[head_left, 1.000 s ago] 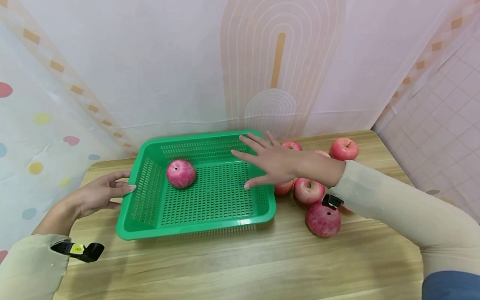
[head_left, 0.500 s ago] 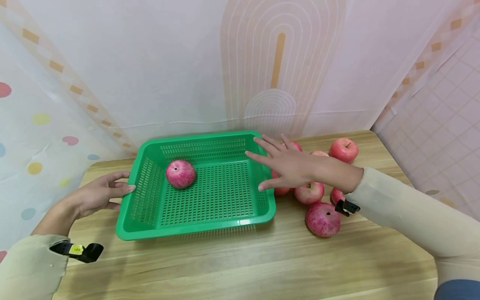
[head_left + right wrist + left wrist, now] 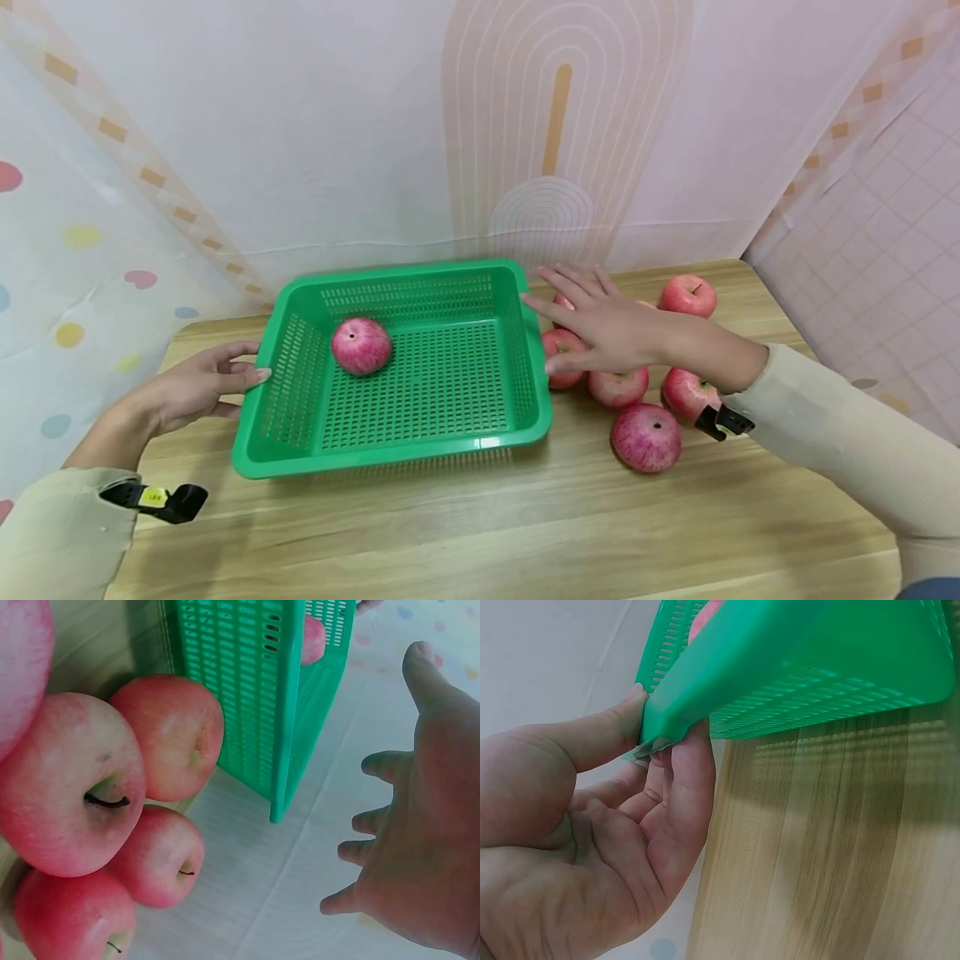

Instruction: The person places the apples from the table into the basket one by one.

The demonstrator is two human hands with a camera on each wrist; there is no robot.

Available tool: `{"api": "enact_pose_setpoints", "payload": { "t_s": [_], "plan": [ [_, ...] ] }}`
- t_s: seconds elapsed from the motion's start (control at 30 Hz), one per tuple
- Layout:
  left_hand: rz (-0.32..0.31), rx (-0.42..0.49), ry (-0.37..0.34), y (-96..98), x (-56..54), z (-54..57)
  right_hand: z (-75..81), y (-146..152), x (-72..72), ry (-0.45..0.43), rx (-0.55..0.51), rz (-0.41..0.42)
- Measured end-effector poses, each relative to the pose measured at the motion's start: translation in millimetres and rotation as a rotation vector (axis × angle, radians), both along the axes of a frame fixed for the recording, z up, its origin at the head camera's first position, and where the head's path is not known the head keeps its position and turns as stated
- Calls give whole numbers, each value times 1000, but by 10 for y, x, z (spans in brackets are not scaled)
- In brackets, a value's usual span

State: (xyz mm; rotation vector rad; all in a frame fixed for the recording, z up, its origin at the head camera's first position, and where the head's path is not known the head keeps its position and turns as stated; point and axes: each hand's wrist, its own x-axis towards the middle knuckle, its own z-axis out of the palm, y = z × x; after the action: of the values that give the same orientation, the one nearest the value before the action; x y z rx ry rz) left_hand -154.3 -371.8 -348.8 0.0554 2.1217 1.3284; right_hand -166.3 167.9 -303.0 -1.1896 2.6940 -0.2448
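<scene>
A green perforated plastic basket (image 3: 375, 459) stands on the table with one red apple (image 3: 362, 347) lying in its left part. My left hand (image 3: 187, 387) pinches the basket's left rim, thumb on top and fingers underneath, as the left wrist view shows closely (image 3: 630, 817). Beyond the basket's right rim, my right hand (image 3: 611, 329) is spread over several loose apples, with nothing in its grasp. In the right wrist view this hand (image 3: 435, 817) is raised clear of the apples (image 3: 71, 784). Some apples are partly hidden under it in the head view.
The loose apples sit right of the basket, with a darker red one (image 3: 647, 438) nearest the front and another apple (image 3: 688, 297) at the back right. All rest on a wooden table (image 3: 450, 533). A patterned curtain (image 3: 337, 150) hangs right behind the basket.
My right hand has drawn back to the right, from over the basket's right part to above the loose apples, fingers still spread. The left hand, basket and apple inside have stayed put.
</scene>
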Motion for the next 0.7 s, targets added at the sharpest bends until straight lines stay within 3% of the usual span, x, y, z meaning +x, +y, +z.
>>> {"api": "enact_pose_setpoints", "payload": {
  "t_s": [0.7],
  "plan": [
    [10,6,-5,5,15,6,-107,472,159,-80,-95,-80]
  ]
}}
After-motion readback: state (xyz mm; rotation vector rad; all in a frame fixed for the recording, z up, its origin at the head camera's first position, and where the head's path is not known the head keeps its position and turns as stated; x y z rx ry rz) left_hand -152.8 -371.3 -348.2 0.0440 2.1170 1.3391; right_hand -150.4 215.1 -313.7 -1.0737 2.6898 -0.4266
